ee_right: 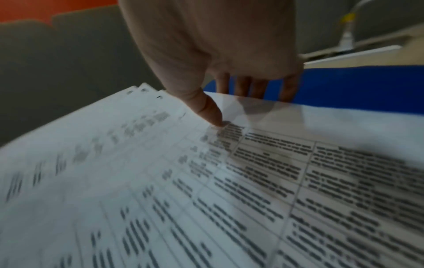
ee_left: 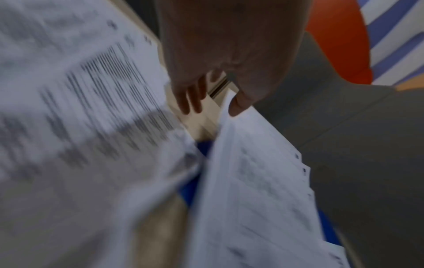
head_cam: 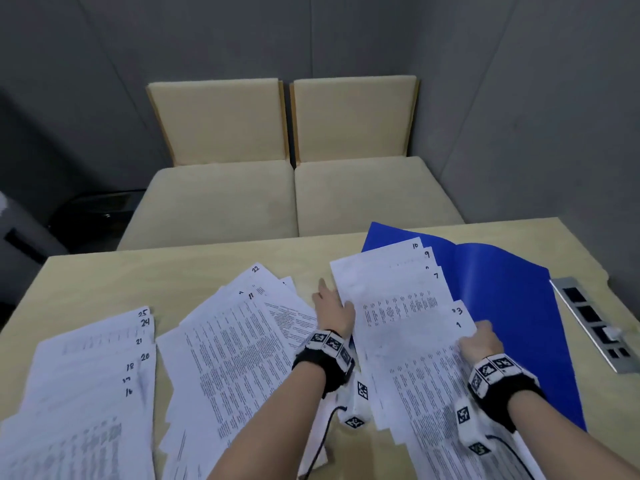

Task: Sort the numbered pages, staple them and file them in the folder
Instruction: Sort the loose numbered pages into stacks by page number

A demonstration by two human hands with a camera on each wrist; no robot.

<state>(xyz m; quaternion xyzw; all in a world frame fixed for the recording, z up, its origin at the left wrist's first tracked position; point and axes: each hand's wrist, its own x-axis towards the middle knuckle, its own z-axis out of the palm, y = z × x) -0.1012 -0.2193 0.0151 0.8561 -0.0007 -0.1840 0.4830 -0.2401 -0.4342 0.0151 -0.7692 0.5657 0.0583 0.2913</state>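
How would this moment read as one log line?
both hands: left, right gripping fanned white numbered pages | over open blue folder

— What does the person have on their arms?

— No sleeves. Both arms are bare up to the wrists. Each wrist has a black fuzzy band around it.

— What are the little squares on top?

— White blocks with black and white patterns, like tiny puzzles. They sit in a row on the left hand side and on the right hand side.

— Anything under the wrists?

— Yes, a white box hangs below each wrist. It has the same black patterns on it. A thin black cable comes out of each box.
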